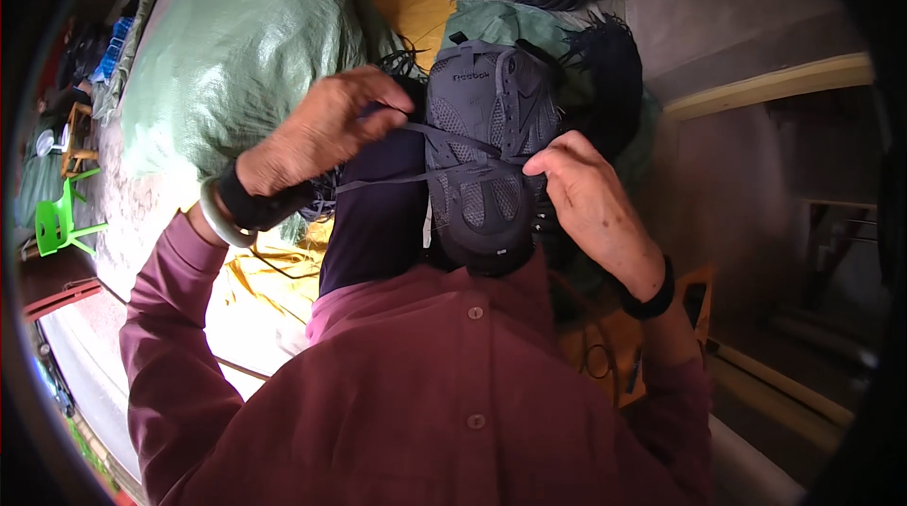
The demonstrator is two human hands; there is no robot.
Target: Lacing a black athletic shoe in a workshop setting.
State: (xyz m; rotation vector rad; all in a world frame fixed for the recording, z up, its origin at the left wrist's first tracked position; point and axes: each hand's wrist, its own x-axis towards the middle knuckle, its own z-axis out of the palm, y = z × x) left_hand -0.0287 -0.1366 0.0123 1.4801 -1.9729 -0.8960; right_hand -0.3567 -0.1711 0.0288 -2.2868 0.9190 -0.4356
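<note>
left hand (326, 123) pinches a dark lace (435, 133); half-curled right hand (602, 210) pinches lace at the dark grey shoe (472, 95).

The shoe (477, 119) was dark grey, with a mesh pattern of fine dots on its panels and a black toe, and the lace (383, 181) was a similar dark grey. The shirt (397, 383) was plain plum with pinkish buttons (475, 313), the trousers (373, 222) nearly black. The wristband (652, 294) was black, the bangle (217, 210) pale greenish white. The large sack (255, 52) was pale, shiny green, the sheet (406, 0) golden yellow, the chair (59, 222) bright lime green, the beam (770, 87) yellowish tan.
</note>
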